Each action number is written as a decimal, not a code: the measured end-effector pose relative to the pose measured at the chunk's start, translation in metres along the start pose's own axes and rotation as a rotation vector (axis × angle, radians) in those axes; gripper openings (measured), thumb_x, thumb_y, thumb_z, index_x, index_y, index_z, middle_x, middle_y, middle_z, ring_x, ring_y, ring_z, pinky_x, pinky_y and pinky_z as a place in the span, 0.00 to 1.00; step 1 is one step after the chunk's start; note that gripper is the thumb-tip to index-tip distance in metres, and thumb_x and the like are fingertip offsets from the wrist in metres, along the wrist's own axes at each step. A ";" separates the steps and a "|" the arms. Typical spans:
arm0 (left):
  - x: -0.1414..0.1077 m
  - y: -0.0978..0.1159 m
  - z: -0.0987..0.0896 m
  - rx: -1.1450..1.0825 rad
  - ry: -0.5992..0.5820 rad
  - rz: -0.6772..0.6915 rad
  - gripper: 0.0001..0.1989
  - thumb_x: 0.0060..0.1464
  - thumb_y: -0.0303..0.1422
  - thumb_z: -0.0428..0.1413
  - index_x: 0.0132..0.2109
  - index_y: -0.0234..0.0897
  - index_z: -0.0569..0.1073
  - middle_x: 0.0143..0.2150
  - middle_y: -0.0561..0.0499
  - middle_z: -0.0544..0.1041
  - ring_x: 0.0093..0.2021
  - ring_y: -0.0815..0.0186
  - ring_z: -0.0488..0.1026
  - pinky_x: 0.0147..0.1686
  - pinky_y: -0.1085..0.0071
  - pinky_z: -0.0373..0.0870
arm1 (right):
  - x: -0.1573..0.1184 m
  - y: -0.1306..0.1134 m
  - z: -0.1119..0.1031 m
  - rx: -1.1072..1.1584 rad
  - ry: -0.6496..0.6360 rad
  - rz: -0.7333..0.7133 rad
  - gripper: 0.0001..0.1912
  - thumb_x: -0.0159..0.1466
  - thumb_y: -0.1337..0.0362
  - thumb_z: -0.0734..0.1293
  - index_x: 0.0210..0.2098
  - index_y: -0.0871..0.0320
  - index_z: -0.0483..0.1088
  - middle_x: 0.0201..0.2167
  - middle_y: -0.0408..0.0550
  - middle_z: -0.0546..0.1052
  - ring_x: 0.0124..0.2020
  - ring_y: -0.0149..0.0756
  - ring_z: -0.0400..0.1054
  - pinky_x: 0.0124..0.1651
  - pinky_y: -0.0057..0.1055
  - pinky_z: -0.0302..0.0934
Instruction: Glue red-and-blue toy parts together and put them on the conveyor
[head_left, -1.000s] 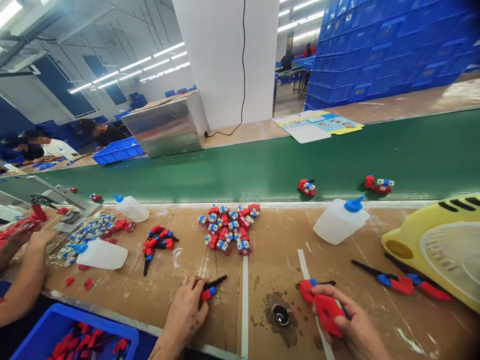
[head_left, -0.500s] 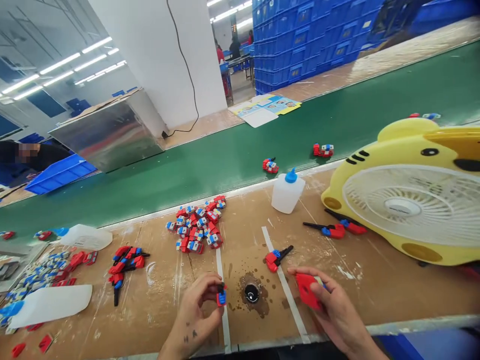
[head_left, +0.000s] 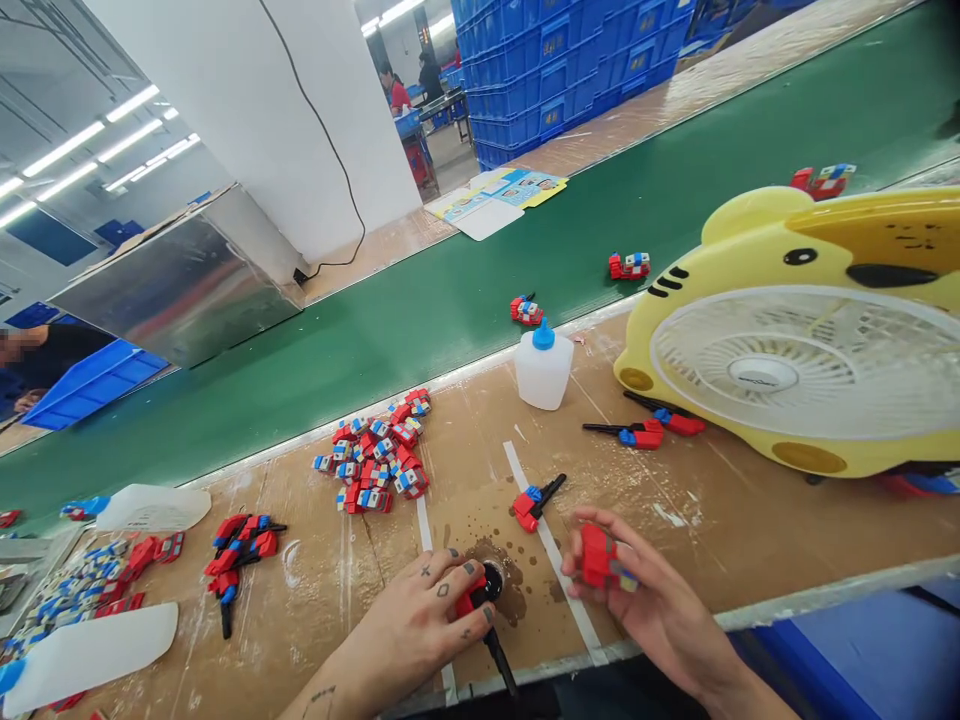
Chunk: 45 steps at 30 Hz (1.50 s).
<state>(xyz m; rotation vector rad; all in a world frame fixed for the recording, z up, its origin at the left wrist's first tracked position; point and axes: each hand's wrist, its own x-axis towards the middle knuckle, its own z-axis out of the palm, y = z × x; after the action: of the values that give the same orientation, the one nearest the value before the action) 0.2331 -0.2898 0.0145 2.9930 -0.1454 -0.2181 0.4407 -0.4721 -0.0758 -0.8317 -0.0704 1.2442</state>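
My left hand (head_left: 424,615) grips a red piece (head_left: 469,600) with a long black rod (head_left: 501,660), held at the small round black cup (head_left: 491,580) set in the table. To the right, my right hand (head_left: 649,600) holds a red block (head_left: 598,556) with grey and blue parts between its fingers, raised above the table. A red and blue piece with a black rod (head_left: 529,508) lies between and beyond the hands, beside a white tape strip (head_left: 551,545). Wet spots surround the cup.
Red, white and blue blocks (head_left: 379,455) form a pile beyond my left hand. A white bottle (head_left: 544,368) stands near the green belt (head_left: 420,325). The yellow fan (head_left: 750,240) fills the right side. More rod pieces (head_left: 244,550) and bottles (head_left: 97,650) lie left.
My left hand has moved down and right to the black cup, bringing its piece there. My right hand has turned its red block. The whole view has shifted.
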 end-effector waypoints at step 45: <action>0.042 0.010 0.061 -1.216 1.215 -0.834 0.41 0.49 0.40 0.65 0.66 0.43 0.55 0.58 0.40 0.72 0.58 0.56 0.73 0.56 0.65 0.71 | 0.053 0.042 0.119 -1.470 -0.298 -1.083 0.25 0.63 0.76 0.61 0.59 0.57 0.63 0.48 0.58 0.73 0.46 0.49 0.68 0.47 0.45 0.68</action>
<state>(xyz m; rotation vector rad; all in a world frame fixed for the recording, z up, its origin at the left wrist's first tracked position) 0.2645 -0.3123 -0.0498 1.4008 0.9439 1.0030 0.3693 -0.3624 -0.0361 -1.4872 -1.5971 0.0646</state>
